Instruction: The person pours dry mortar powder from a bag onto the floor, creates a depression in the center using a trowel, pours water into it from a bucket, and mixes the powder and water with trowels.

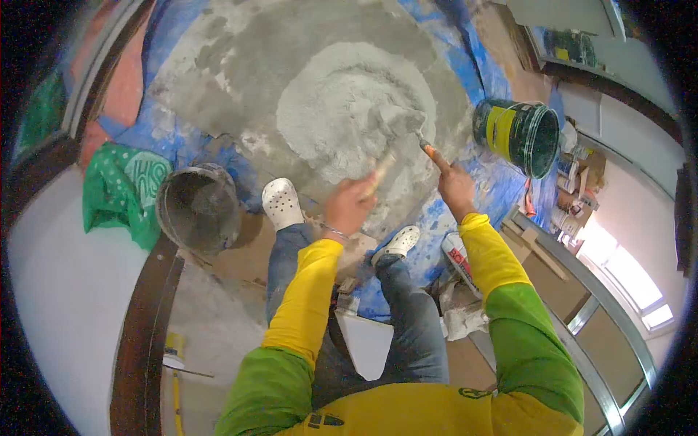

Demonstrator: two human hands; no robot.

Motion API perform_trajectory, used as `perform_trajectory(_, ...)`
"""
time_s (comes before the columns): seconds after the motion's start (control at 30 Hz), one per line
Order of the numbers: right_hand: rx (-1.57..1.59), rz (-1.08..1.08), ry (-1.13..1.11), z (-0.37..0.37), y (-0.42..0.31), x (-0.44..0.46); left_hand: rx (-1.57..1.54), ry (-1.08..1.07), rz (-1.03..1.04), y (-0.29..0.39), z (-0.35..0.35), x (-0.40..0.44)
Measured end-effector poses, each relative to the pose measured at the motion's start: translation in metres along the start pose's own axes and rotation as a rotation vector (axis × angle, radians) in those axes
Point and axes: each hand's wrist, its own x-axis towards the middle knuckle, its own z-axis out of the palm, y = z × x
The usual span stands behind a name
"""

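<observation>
A mound of pale grey powder (342, 94) lies on a grey-stained sheet in front of me. My right hand (456, 190) is closed on the orange handle of a trowel (427, 148), and the trowel's blade, coated in grey, rests in the powder at the mound's right side. To its left, my left hand (350, 207) is wrapped round a pale, motion-blurred handle (383, 168). That tool's far end is not clear over the near edge of the mound. The two hands are apart.
A grey-crusted bucket (198, 211) stands at the left beside a green dotted bag (120, 190). A black bucket with a yellow label (512, 134) lies tilted at the right. Blue sheeting (436, 240) surrounds the mound. A metal frame (574, 283) runs along the right.
</observation>
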Motion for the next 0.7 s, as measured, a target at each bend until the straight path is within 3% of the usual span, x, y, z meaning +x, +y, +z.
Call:
perform_trajectory(0.03,-0.01,-0.02,0.01,-0.005,-0.002,0.0,-0.002,0.005,-0.002,0.003,0.006,0.0)
perform_trajectory(0.1,-0.024,-0.049,0.009,-0.021,-0.012,-0.011,0.043,-0.073,-0.267,0.007,0.016,-0.005)
perform_trajectory(0.23,0.002,-0.011,-0.003,-0.051,-0.024,-0.044,-0.119,-0.049,-0.215,-0.005,0.007,0.006)
perform_trajectory(0.3,-0.028,0.056,-0.027,-0.052,-0.014,-0.055,0.067,-0.117,-0.378,-0.001,0.004,0.013)
perform_trajectory(0.43,-0.066,0.093,-0.01,-0.063,-0.005,-0.055,-0.066,0.029,-0.338,-0.005,-0.004,0.029)
perform_trajectory(0.53,-0.124,0.127,0.046,-0.052,0.014,-0.028,-0.206,-0.017,-0.226,0.018,0.011,0.025)
perform_trajectory(0.6,-0.073,0.056,0.105,-0.057,0.009,-0.018,-0.092,-0.146,-0.3,0.005,0.032,0.016)
perform_trajectory(0.67,-0.033,0.023,0.054,-0.059,0.015,-0.024,-0.065,-0.086,-0.403,0.001,0.031,0.02)
perform_trajectory(0.7,0.051,-0.013,0.11,-0.049,0.025,-0.03,0.123,-0.028,-0.394,-0.003,0.024,0.031)
